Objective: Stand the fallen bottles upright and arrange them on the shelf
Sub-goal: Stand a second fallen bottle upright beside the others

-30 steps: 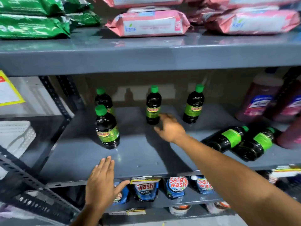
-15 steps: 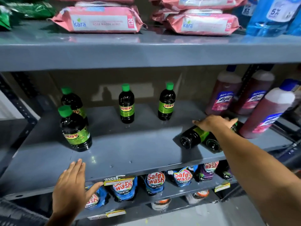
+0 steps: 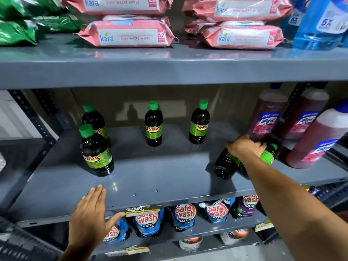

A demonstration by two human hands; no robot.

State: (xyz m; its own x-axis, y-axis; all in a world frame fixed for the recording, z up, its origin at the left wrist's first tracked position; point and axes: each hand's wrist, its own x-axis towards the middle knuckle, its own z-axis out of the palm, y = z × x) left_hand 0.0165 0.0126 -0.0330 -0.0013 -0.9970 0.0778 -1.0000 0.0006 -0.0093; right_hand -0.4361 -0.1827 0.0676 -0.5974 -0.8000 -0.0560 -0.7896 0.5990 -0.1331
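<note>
Several dark bottles with green caps and green labels stand upright on the grey middle shelf: two at the left, one in the middle and one to its right. Two more lie on their sides at the right. My right hand is closed over the nearer fallen bottle, its base pointing toward me. The second fallen bottle lies behind it, mostly hidden by my arm. My left hand rests flat and open on the shelf's front edge, holding nothing.
Tall reddish cleaner bottles stand right of the fallen ones. Pink wipe packs, green packs and blue bottles fill the shelf above. Detergent pouches line the shelf below. A perforated upright stands at the left.
My right hand moved from the upright middle bottle rightward to the fallen bottles and has closed over the nearer one. The view shifted right. My left hand stayed on the shelf edge.
</note>
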